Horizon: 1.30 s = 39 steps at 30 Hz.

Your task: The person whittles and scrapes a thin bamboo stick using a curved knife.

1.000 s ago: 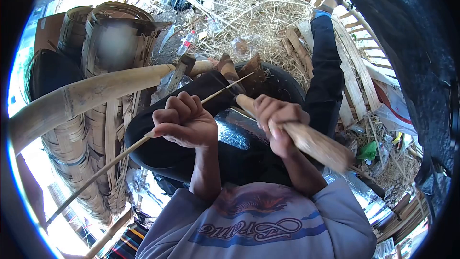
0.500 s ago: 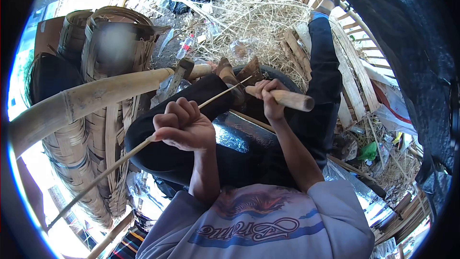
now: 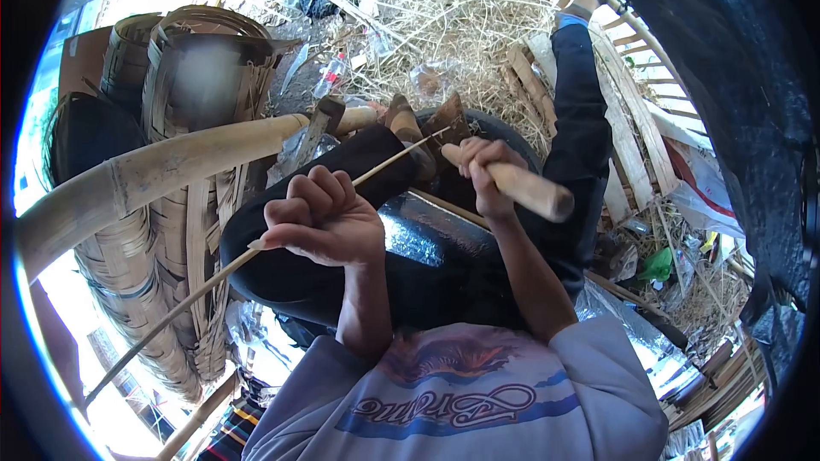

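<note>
My left hand (image 3: pixel 323 220) is closed in a fist, thumb out to the left, around a long thin bamboo stick (image 3: pixel 205 292). The stick slants from the lower left up to a tip beyond my fist. My right hand (image 3: pixel 489 172) wraps round a thick, pale wooden handle (image 3: pixel 531 190), its blunt end pointing right. Just past the handle's far end, near the stick's tip, is a brown, rusty-looking blade (image 3: pixel 448 122). I cannot see clearly how blade and handle join. Both hands are above my lap, over dark trousers (image 3: pixel 295 269).
A thick bamboo pole (image 3: pixel 162 168) crosses the left side, in front of tall rolls of woven bamboo (image 3: pixel 120 286). Straw (image 3: pixel 465 21) and a plastic bottle (image 3: pixel 331 77) lie ahead. A dark sheet (image 3: pixel 726 77) hangs at the right. A dark round rim (image 3: pixel 504 130) stands behind my right hand.
My left fist has shifted slightly left and down along with the thumb. My right hand has moved a little to the right, and the handle's blunt end has dipped.
</note>
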Available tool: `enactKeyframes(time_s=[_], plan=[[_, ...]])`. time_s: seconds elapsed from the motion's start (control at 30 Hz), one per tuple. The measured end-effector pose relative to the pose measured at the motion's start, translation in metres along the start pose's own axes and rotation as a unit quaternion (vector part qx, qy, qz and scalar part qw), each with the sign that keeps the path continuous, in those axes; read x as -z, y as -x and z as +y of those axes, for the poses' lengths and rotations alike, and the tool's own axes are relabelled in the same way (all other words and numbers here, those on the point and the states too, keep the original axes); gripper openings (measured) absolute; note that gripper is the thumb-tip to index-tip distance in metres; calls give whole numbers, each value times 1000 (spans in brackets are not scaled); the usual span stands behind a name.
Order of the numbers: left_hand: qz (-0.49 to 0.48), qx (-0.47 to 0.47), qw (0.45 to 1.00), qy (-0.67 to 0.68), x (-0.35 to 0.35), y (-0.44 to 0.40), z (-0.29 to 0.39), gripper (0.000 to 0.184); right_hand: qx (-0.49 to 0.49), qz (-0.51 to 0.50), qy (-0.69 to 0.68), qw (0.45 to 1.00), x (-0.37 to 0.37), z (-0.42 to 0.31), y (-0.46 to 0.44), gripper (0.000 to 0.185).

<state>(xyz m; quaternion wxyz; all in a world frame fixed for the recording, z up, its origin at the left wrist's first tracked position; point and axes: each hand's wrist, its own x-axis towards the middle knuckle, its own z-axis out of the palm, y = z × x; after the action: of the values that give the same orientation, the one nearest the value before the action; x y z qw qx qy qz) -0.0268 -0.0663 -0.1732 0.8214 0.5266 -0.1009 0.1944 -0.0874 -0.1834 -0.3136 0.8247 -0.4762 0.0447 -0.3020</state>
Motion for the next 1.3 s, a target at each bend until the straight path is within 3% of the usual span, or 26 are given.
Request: enactKeyframes(time_s=[0.03, 0.13, 0.2, 0.23, 0.27, 0.33, 0.37, 0.47, 0.53, 0.63, 0.73, 0.8, 0.97, 1.0, 1.1, 1.2, 1.27, 1.3], plan=[[-2, -7, 1000, 11, -2, -3, -4, 51, 52, -32, -11, 998, -3, -7, -7, 12], [-10, 7, 1000, -3, -4, -3, -1, 50, 30, -58, 43, 997, 5, 13, 7, 13], [-15, 3, 1000, 0, -7, -1, -3, 50, -65, -27, 152, 986, 29, 50, 27, 12], [-22, 1, 1000, -1, -8, -1, -3, 50, -50, -20, 173, 983, 34, 51, 24, 13], [-25, 0, 1000, -1, -8, -1, -3, 50, -48, -18, 171, 984, 36, 52, 24, 13], [-29, -7, 1000, -7, -7, 0, -2, 50, -61, 68, 47, 995, 36, 46, 24, 11], [-24, 0, 1000, -12, -4, 2, 0, 50, -61, 63, -32, 996, 28, 30, 18, 11], [-14, -7, 1000, 10, 0, -4, -3, 51, 16, -6, -37, 999, 17, 13, 9, 11], [-13, -2, 1000, -6, -3, -2, -2, 50, 12, -12, -18, 1000, 18, 27, 11, 10], [-38, -5, 999, -9, -1, -2, -3, 50, -89, 76, 34, 993, 29, 51, 8, 9], [-32, -6, 999, 7, -1, 1, -3, 51, -49, 18, -51, 997, 15, 25, -3, 10], [-14, 3, 1000, 0, -1, 0, -1, 51, 2, -37, -26, 999, 5, 10, -3, 11], [-36, 10, 999, -5, -8, 0, -2, 50, -74, 15, 168, 983, 35, 59, 8, 12], [-39, 7, 999, -6, -8, -1, -2, 50, -72, 16, 164, 984, 40, 62, 9, 12], [-33, 9, 999, -18, -3, 2, 0, 50, -50, -3, -22, 998, 31, 32, 3, 13], [-12, 5, 1000, 6, -4, 1, -1, 51, -42, -33, 10, 999, 35, 44, 3, 13], [-41, 16, 999, -2, -6, -1, -1, 49, -50, 6, 123, 991, 47, 72, 3, 11], [-43, 12, 999, -1, -7, -1, -1, 49, -97, 30, 54, 993, 54, 76, 2, 12]])
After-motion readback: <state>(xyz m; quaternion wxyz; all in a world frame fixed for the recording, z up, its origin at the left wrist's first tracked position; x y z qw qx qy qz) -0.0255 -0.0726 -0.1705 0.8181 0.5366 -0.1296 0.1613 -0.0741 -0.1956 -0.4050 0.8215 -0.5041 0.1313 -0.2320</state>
